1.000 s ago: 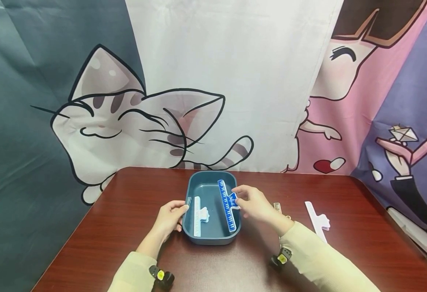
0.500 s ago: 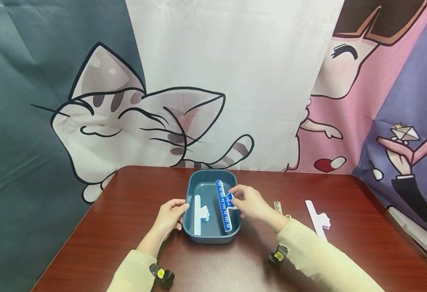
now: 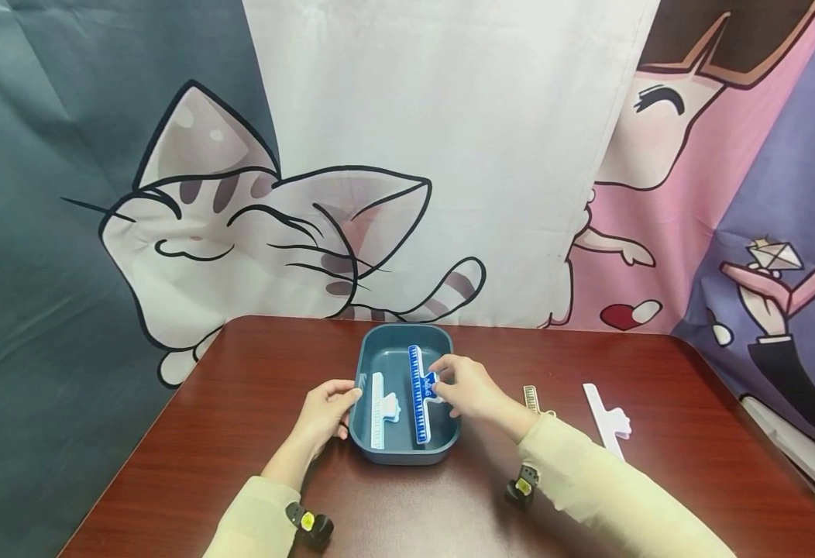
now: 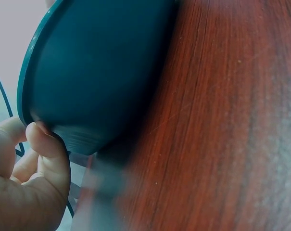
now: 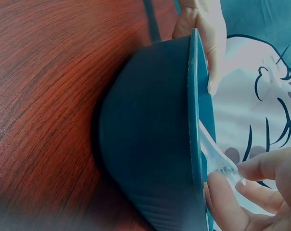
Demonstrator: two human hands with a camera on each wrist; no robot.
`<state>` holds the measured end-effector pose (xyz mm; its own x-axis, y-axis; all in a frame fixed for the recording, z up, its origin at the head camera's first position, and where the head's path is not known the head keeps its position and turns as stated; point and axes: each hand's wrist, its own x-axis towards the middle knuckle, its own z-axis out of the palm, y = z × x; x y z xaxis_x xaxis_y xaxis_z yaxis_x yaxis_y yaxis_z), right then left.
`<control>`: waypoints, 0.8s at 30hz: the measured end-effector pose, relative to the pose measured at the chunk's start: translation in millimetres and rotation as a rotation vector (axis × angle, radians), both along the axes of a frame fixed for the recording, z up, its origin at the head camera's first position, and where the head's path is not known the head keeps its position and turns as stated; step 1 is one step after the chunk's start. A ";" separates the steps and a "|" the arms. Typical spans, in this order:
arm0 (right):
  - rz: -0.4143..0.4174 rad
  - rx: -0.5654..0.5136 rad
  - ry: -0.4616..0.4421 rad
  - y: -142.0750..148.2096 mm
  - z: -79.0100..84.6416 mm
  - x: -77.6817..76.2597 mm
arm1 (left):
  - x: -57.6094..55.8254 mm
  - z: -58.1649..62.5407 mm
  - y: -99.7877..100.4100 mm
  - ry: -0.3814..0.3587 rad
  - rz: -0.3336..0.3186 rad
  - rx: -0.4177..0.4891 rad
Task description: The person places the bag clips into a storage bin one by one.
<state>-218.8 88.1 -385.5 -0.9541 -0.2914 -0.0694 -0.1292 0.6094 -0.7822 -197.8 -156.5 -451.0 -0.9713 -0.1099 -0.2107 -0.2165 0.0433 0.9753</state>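
Observation:
A dark teal plastic tub (image 3: 407,457) stands on the table in the head view. My left hand (image 3: 320,411) grips its left rim; the left wrist view shows the thumb (image 4: 44,139) at the rim. Between the thumb and fingers of my right hand (image 3: 473,394), the handle of a long blue clip (image 3: 417,403) with a piano-key pattern is pinched. The clip is lengthwise within the tub's opening, and in the right wrist view its handle (image 5: 222,161) rises past the rim. A pale blue-white clip (image 3: 377,415) of the same shape lies inside, on the left.
Right of the tub, a gold-coloured clip (image 3: 531,397) lies partly hidden behind the right forearm. A pale pink-white clip (image 3: 604,422) lies farther right, its lower end by the sleeve. A printed cloth (image 3: 449,155) hangs behind the table's far edge.
My right hand has carried the blue clip left, from near the tub's right wall toward its middle, and the clip has turned more upright in view. The left hand stays on the rim.

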 end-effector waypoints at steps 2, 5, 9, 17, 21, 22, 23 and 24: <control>0.005 0.001 -0.001 -1.4 -1.0 -0.6 | -0.1 0.0 0.0 0.002 -0.001 0.005; 0.016 0.002 0.000 -3.1 -1.3 -1.0 | -0.2 -0.3 0.1 0.011 -0.007 0.006; 0.035 0.002 -0.007 -4.8 -0.8 -0.9 | -0.7 -0.8 0.1 0.014 -0.009 0.005; 0.063 0.019 -0.018 -8.6 -2.9 -1.7 | -0.5 -0.9 -0.5 0.003 0.001 0.005; 0.064 0.020 -0.023 -11.3 -4.1 -2.3 | -0.6 -1.2 -0.4 0.005 0.001 0.002; 0.064 0.021 -0.025 -11.9 -4.7 -2.5 | -0.7 -1.3 -0.4 0.005 0.001 0.003; 0.064 0.022 -0.026 -12.6 -5.3 -2.7 | -0.9 -1.5 -0.4 0.005 0.002 0.001; 0.065 0.024 -0.025 -13.2 -6.0 -2.8 | -0.9 -1.6 -0.4 0.004 0.002 0.001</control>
